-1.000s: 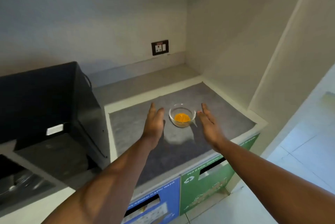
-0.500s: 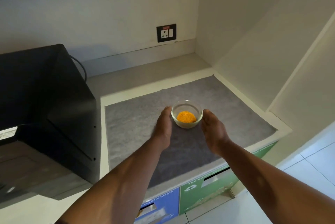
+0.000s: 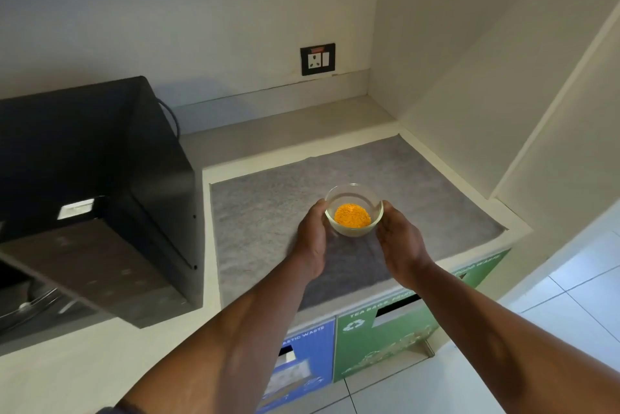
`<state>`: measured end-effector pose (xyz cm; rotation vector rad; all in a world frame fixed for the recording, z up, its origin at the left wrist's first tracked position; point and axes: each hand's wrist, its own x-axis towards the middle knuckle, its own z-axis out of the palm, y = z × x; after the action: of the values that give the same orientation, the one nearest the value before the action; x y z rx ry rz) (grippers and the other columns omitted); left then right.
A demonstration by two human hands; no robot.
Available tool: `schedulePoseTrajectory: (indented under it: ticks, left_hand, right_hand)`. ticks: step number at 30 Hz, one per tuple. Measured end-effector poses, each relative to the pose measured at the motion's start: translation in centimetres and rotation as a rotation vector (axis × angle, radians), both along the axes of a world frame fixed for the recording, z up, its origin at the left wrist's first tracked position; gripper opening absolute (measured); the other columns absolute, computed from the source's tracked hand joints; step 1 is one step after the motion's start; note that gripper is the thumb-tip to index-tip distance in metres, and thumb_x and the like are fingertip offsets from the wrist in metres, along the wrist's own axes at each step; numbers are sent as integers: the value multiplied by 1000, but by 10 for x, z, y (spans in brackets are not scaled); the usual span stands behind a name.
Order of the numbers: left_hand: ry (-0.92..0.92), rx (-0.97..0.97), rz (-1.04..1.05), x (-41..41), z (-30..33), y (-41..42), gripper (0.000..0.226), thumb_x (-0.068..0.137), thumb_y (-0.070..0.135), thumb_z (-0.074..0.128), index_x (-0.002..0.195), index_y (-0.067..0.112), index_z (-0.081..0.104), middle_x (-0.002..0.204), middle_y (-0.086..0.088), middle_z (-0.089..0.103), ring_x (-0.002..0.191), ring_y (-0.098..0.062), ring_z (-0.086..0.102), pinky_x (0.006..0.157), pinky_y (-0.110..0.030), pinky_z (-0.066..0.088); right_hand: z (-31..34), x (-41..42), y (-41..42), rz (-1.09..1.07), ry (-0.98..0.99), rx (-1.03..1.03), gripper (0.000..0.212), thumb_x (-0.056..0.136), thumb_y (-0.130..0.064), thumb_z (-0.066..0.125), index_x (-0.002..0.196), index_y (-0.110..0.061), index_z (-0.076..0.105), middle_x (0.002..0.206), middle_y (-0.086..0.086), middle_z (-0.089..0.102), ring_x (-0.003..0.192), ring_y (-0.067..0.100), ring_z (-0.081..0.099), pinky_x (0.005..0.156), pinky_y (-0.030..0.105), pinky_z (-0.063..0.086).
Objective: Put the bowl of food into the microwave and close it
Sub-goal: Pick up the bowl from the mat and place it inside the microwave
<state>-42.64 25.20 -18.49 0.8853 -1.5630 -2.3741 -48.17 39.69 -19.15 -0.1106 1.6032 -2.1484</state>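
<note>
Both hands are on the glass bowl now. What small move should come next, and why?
Probably lift the bowl straight up off the grey mat. The left hand and right hand cup its opposite sides, and the microwave stands to the left with its door hanging open.

A pale surface (image 3: 268,131) runs along the wall into the right corner. A grey mat (image 3: 261,212) covers its right part up to the front edge. A black microwave (image 3: 100,162) sits at its left end, beside the mat.
</note>
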Motion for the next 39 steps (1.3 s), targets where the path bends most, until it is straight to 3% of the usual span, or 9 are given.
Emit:
schedulePoseTrajectory:
  ticks: [4, 8, 13, 18, 24, 28, 33, 36, 39]
  left_hand:
    - [66, 16, 25, 41, 19, 5, 33, 103, 32, 47, 96, 17, 76, 88, 1, 80, 83, -9, 74, 88, -32, 51]
    - [82, 69, 61, 93, 39, 3, 33, 104, 28, 47, 114, 10, 74, 98, -4, 79, 97, -17, 70, 102, -35, 50]
    - [45, 58, 74, 180, 59, -11, 39, 103, 30, 49, 128, 8, 68, 120, -10, 75, 117, -21, 67, 113, -37, 45]
    - [59, 37, 98, 269, 72, -32, 39, 104, 32, 48, 126, 9, 70, 125, -10, 74, 120, -19, 66, 114, -38, 42]
    - [46, -59, 194, 385, 87, -77, 46, 104, 36, 45, 143, 16, 58, 148, -7, 58, 143, -19, 45, 125, -43, 24]
    - [30, -63, 248, 444, 95, -111, 48, 101, 40, 47, 137, 12, 62, 144, -17, 60, 140, -33, 49, 122, -52, 30]
    - [74, -172, 339, 491, 101, -158, 45, 103, 36, 44, 145, 21, 50, 137, -16, 60, 134, -34, 52, 118, -55, 36]
    - [80, -215, 395, 500, 101, -185, 35, 101, 30, 45, 131, 13, 54, 125, -27, 62, 118, -36, 58, 111, -56, 40]
    - [70, -208, 472, 495, 88, -222, 21, 98, 27, 48, 113, 18, 59, 112, -22, 64, 109, -33, 58, 99, -46, 46]
  right_hand:
    - [18, 39, 4, 55, 98, 47, 46, 110, -29, 33, 135, 0, 59, 129, 17, 69, 129, 28, 59, 116, 47, 38]
    - [34, 86, 1, 54, 54, 95, 47, 109, -35, 37, 145, -10, 52, 144, 14, 60, 137, 25, 51, 121, 48, 31]
    - [55, 170, -12, 128, 93, 87, 37, 109, -32, 37, 134, -20, 62, 127, 1, 72, 124, 15, 62, 113, 39, 40]
    - [66, 252, -36, 208, 114, 39, 39, 109, -28, 36, 140, -20, 58, 136, -2, 68, 131, 11, 57, 119, 39, 34]
    - [80, 357, -90, 307, 116, 59, 36, 108, -31, 38, 131, -24, 65, 127, -5, 72, 130, 11, 56, 121, 41, 30]
    - [88, 408, -129, 360, 134, 83, 35, 107, -36, 41, 130, -28, 66, 128, -7, 71, 133, 12, 52, 118, 36, 32]
    - [102, 450, -188, 413, 168, 116, 27, 105, -36, 42, 109, -41, 68, 97, -29, 75, 110, -3, 57, 91, 20, 38]
    - [107, 458, -216, 466, 180, 117, 27, 104, -39, 45, 118, -40, 68, 106, -27, 74, 113, -1, 56, 93, 20, 38]
    - [98, 451, -256, 529, 183, 138, 26, 105, -38, 44, 120, -37, 65, 111, -21, 71, 114, 4, 58, 88, 19, 40]
